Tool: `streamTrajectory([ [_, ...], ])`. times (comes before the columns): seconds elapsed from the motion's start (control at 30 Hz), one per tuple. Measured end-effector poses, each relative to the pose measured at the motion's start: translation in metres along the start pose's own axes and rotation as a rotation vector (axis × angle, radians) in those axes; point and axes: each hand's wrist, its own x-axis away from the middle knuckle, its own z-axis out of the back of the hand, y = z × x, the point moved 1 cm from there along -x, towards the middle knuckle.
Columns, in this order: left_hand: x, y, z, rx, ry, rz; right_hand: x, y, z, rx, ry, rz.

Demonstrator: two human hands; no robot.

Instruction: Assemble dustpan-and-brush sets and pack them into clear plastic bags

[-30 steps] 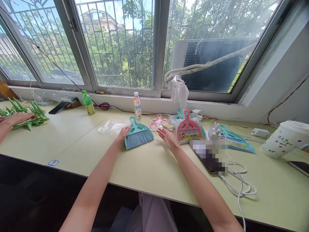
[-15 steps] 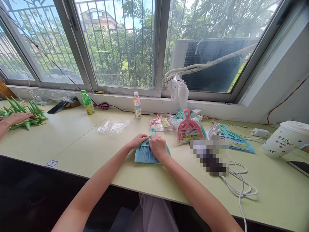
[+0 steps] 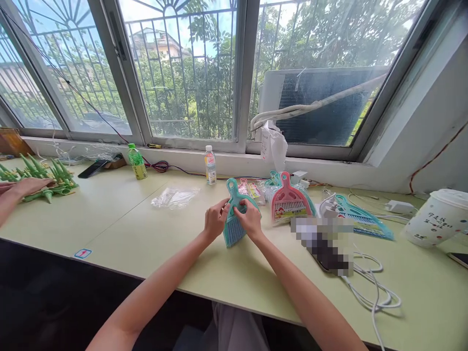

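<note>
Between my hands is a teal dustpan and brush set [image 3: 234, 231], raised and tilted, with its looped handle uppermost and blue-grey bristles below. My left hand [image 3: 215, 220] is closed on its left edge. With thumb and fingers bent, my right hand [image 3: 249, 217] grips its right side near the base of the handle. Beyond them on the table lies a small packed pink set [image 3: 252, 191]. To the right, a larger pink dustpan and brush set [image 3: 290, 204] leans over a teal one, and a bagged teal set [image 3: 361, 219] lies farther right.
Crumpled clear plastic bags [image 3: 175, 197] lie left of my hands. Two bottles, one green [image 3: 137, 162] and one clear [image 3: 210, 165], stand towards the window. White cables [image 3: 380, 292], a blurred-out phone and a paper cup [image 3: 437, 218] are rightward. Another person's hand [image 3: 32, 187] touches green pieces at far left.
The teal dustpan and brush set has come up off the table and turned on edge. My left hand now grips its left side, and my right hand has shifted around its right side.
</note>
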Motion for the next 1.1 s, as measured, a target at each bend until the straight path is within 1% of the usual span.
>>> streamTrajectory([
  [0.07, -0.008, -0.01, 0.001, 0.039, -0.015, 0.001, -0.004, 0.001, 0.001, -0.143, -0.022, -0.045],
  [0.1, -0.015, -0.019, 0.004, 0.045, -0.002, 0.024, -0.006, 0.002, 0.003, -0.206, -0.036, -0.051],
  [0.17, -0.029, -0.046, 0.016, 0.022, 0.099, 0.143, -0.01, 0.002, 0.008, -0.307, -0.049, -0.054],
  [0.2, -0.036, -0.062, 0.025, 0.0, 0.144, 0.217, -0.012, 0.003, 0.011, -0.328, -0.035, -0.062],
  [0.23, -0.042, -0.078, 0.035, -0.025, 0.15, 0.281, -0.014, 0.004, 0.015, -0.315, -0.008, -0.075],
  [0.27, -0.046, -0.093, 0.044, -0.048, 0.117, 0.328, -0.015, 0.006, 0.018, -0.264, 0.021, -0.092],
  [0.33, -0.05, -0.118, 0.058, -0.123, -0.014, 0.357, -0.017, 0.011, 0.025, -0.07, 0.032, -0.112],
  [0.4, -0.048, -0.134, 0.064, -0.272, -0.067, 0.39, -0.018, 0.015, 0.029, 0.172, -0.057, -0.095],
  [0.47, -0.044, -0.14, 0.061, -0.355, -0.11, 0.382, -0.018, 0.016, 0.028, 0.365, -0.176, -0.072],
  [0.5, -0.042, -0.141, 0.057, -0.377, -0.138, 0.357, -0.017, 0.016, 0.027, 0.434, -0.227, -0.07],
  [0.57, -0.04, -0.14, 0.05, -0.42, -0.198, 0.282, -0.014, 0.015, 0.023, 0.527, -0.303, -0.08],
  [0.63, -0.039, -0.141, 0.048, -0.503, -0.242, 0.214, -0.011, 0.016, 0.018, 0.59, -0.357, -0.089],
  [0.73, -0.039, -0.143, 0.056, -0.605, -0.232, 0.195, -0.007, 0.022, 0.013, 0.634, -0.383, -0.085],
  [0.83, -0.039, -0.148, 0.066, -0.65, -0.166, 0.245, -0.003, 0.029, 0.008, 0.633, -0.376, -0.061],
  [0.9, -0.04, -0.149, 0.069, -0.655, -0.142, 0.268, -0.002, 0.032, 0.005, 0.626, -0.364, -0.046],
  [0.97, -0.041, -0.151, 0.068, -0.641, -0.161, 0.265, -0.001, 0.033, 0.003, 0.625, -0.371, -0.036],
  [1.1, -0.044, -0.153, 0.063, -0.562, -0.235, 0.265, -0.001, 0.03, 0.001, 0.629, -0.409, -0.033],
])
